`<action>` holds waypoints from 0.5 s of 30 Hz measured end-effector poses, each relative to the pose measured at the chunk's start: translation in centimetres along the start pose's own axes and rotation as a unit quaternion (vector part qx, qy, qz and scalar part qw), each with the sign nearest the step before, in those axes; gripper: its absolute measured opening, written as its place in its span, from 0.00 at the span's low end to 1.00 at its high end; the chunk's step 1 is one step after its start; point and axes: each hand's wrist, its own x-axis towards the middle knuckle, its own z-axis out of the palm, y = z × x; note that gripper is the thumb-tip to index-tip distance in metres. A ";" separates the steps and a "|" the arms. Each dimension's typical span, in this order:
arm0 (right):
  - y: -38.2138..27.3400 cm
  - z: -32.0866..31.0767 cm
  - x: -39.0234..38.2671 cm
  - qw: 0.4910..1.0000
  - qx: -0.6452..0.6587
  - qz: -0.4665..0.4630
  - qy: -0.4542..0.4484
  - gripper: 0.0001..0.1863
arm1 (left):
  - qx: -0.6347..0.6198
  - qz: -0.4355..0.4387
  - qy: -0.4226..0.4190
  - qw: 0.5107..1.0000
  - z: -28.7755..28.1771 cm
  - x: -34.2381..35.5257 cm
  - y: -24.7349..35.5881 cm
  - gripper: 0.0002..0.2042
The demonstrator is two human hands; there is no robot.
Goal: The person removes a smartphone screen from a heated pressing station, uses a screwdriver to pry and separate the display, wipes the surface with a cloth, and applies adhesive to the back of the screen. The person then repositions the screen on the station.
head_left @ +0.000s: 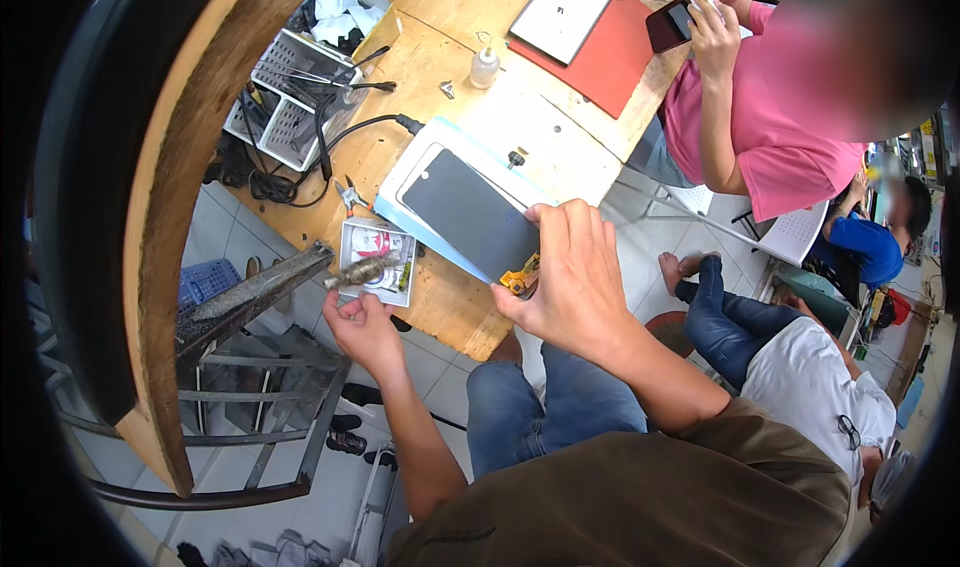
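At the right hand, screen panel (465, 212): left of the fingers, dark-faced, tilted across a light blue board (420, 233), with yellow-orange parts (518, 276) at its near end.
Right hand (575, 275): thumb and fingers part-way spread, gripping the panel's near end.
Left hand (362, 332): fingers loosely bent at the near side of 1 white box (347, 242); cannot tell if they hold the mottled metal piece (362, 271) just above them.
Pliers (350, 197): beyond the left hand.
Co-worker (770, 117): beyond the right hand, holding 1 phone (668, 29).
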 end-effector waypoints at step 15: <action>11.3 -2.6 -2.9 0.581 0.781 0.046 -0.224 0.39 | -0.028 -0.036 -0.023 0.999 -0.6 -3.6 -3.8 0.28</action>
